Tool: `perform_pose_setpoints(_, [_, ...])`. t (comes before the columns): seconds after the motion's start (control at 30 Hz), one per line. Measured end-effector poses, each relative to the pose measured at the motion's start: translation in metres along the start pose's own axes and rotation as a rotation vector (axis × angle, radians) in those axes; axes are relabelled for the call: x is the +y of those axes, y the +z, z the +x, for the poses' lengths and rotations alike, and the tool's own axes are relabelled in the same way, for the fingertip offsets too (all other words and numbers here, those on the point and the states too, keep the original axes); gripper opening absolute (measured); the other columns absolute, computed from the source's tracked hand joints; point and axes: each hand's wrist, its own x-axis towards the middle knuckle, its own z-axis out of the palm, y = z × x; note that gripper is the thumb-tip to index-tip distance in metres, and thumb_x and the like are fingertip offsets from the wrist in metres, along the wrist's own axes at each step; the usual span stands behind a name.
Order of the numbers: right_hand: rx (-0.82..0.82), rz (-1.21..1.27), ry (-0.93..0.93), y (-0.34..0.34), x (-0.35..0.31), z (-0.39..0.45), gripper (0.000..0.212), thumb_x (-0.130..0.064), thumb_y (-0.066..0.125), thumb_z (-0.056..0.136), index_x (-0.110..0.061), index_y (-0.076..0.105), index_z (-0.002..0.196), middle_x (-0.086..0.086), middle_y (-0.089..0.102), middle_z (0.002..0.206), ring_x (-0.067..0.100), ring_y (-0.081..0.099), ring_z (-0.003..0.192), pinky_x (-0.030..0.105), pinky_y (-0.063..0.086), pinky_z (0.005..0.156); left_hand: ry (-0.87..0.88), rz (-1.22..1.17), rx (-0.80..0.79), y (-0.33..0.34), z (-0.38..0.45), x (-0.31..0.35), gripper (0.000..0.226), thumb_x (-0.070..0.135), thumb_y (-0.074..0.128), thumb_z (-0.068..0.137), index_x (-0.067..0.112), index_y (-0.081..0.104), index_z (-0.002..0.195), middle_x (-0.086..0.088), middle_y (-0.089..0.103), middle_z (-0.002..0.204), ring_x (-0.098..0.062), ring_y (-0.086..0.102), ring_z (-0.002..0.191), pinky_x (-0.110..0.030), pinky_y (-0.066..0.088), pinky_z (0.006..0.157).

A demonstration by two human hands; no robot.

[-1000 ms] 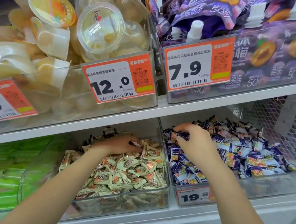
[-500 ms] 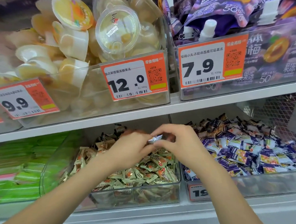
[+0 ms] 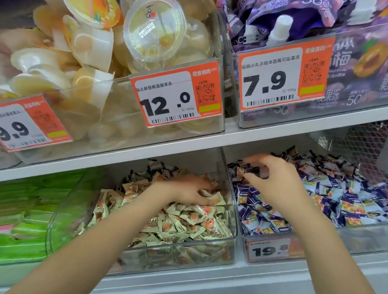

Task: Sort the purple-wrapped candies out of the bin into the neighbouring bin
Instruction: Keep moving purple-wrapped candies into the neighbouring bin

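The left clear bin (image 3: 232, 239) holds cream-and-orange wrapped candies (image 3: 183, 219). Beside it, the right bin (image 3: 365, 239) is heaped with purple-wrapped candies (image 3: 336, 198). My left hand (image 3: 185, 188) lies blurred on the cream pile, its fingers curled down among the wrappers; whether it grips one is hidden. My right hand (image 3: 275, 177) hovers over the back left corner of the right bin. Its thumb and forefinger pinch a dark purple-wrapped candy (image 3: 241, 173).
A shelf board (image 3: 211, 145) hangs low over both bins, carrying jelly-cup bins and purple pouches with orange price tags. Green packets (image 3: 11, 221) fill the bin at the left. Wire mesh (image 3: 372, 145) stands behind the right bin.
Half a second ago both hands met over the left bin around one candy. Since then my right hand has carried it rightward over the purple bin, and my left hand dropped onto the cream pile.
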Motion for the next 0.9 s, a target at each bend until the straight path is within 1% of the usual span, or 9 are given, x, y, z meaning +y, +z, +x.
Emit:
perform_pose_setpoints(0.13, [-0.107, 0.101, 0.044, -0.005, 0.02, -0.003, 0.02, -0.016, 0.068, 0.086, -0.032, 0.067, 0.098, -0.015, 0.065, 0.096, 0.0, 0.058, 0.09, 0.011, 0.043, 0.075, 0.027, 0.022, 0.014, -0.005, -0.024, -0.024, 0.048, 0.045, 0.054, 0.091, 0.022, 0.051, 0.133, 0.003, 0.049, 0.138, -0.016, 0.046, 0.124, -0.022, 0.032, 0.094])
perform_pose_setpoints(0.27, [-0.007, 0.136, 0.071, -0.001, 0.023, 0.003, 0.018, -0.009, 0.064, 0.087, -0.027, 0.069, 0.089, -0.013, 0.066, 0.087, -0.005, 0.058, 0.081, 0.001, 0.039, 0.062, 0.057, 0.044, -0.021, -0.012, -0.037, -0.026, 0.04, 0.038, 0.054, 0.092, 0.026, 0.053, 0.131, 0.007, 0.051, 0.136, -0.01, 0.049, 0.12, -0.03, 0.039, 0.103])
perform_pose_setpoints(0.43, [-0.058, 0.142, 0.031, 0.006, 0.012, 0.002, 0.019, -0.01, 0.063, 0.087, -0.028, 0.069, 0.087, -0.016, 0.065, 0.084, -0.005, 0.057, 0.079, -0.002, 0.039, 0.063, -0.053, -0.286, -0.163, -0.021, -0.034, -0.018, 0.04, 0.041, 0.038, 0.099, 0.022, 0.057, 0.128, 0.005, 0.047, 0.141, -0.011, 0.045, 0.126, -0.028, 0.031, 0.106])
perform_pose_setpoints(0.53, [-0.002, 0.133, 0.048, 0.004, 0.011, 0.002, 0.024, -0.009, 0.061, 0.088, -0.032, 0.066, 0.082, -0.016, 0.064, 0.082, -0.006, 0.055, 0.076, -0.001, 0.039, 0.061, -0.08, -0.379, 0.013, -0.018, -0.025, -0.016, 0.047, 0.052, 0.039, 0.096, 0.02, 0.072, 0.092, 0.008, 0.064, 0.117, -0.004, 0.055, 0.101, -0.022, 0.04, 0.087])
perform_pose_setpoints(0.6, [0.058, 0.141, 0.058, 0.003, 0.005, 0.004, 0.022, -0.009, 0.06, 0.088, -0.029, 0.068, 0.084, -0.019, 0.063, 0.08, -0.008, 0.054, 0.072, 0.001, 0.04, 0.058, -0.053, -0.343, 0.164, -0.015, -0.013, -0.014, 0.036, 0.049, 0.054, 0.09, 0.02, 0.07, 0.077, 0.005, 0.068, 0.087, -0.012, 0.058, 0.074, -0.021, 0.045, 0.065])
perform_pose_setpoints(0.67, [0.119, 0.149, 0.055, 0.005, -0.003, 0.005, 0.021, -0.009, 0.059, 0.088, -0.027, 0.07, 0.087, -0.017, 0.064, 0.08, -0.009, 0.055, 0.072, 0.002, 0.039, 0.058, -0.012, -0.256, 0.177, -0.011, 0.005, -0.011, 0.013, 0.033, 0.069, 0.084, 0.02, 0.066, 0.083, 0.007, 0.064, 0.086, -0.016, 0.06, 0.081, -0.021, 0.045, 0.068])
perform_pose_setpoints(0.7, [0.136, 0.149, 0.042, 0.006, -0.007, 0.004, 0.021, -0.009, 0.059, 0.088, -0.027, 0.07, 0.087, -0.016, 0.065, 0.08, -0.01, 0.056, 0.071, 0.002, 0.039, 0.059, 0.01, -0.227, 0.144, -0.008, 0.015, -0.008, 0.012, 0.024, 0.072, 0.081, 0.022, 0.065, 0.09, 0.008, 0.063, 0.092, -0.015, 0.059, 0.09, -0.02, 0.042, 0.071])
perform_pose_setpoints(0.8, [0.141, 0.162, 0.0, 0.006, -0.013, 0.002, 0.021, -0.008, 0.059, 0.088, -0.026, 0.07, 0.087, -0.014, 0.066, 0.08, -0.016, 0.054, 0.076, -0.003, 0.038, 0.062, 0.037, -0.212, 0.079, -0.005, 0.038, -0.006, 0.045, 0.011, 0.075, 0.076, 0.016, 0.06, 0.117, -0.003, 0.06, 0.119, -0.015, 0.052, 0.105, -0.027, 0.041, 0.086])
perform_pose_setpoints(0.9, [0.153, 0.157, 0.025, 0.002, -0.009, 0.002, 0.02, -0.008, 0.06, 0.087, -0.024, 0.072, 0.088, -0.015, 0.066, 0.078, -0.017, 0.054, 0.075, -0.003, 0.038, 0.061, 0.029, -0.257, 0.053, -0.006, 0.049, -0.014, 0.061, 0.016, 0.078, 0.074, 0.017, 0.053, 0.13, -0.004, 0.052, 0.132, -0.024, 0.05, 0.118, -0.037, 0.043, 0.098])
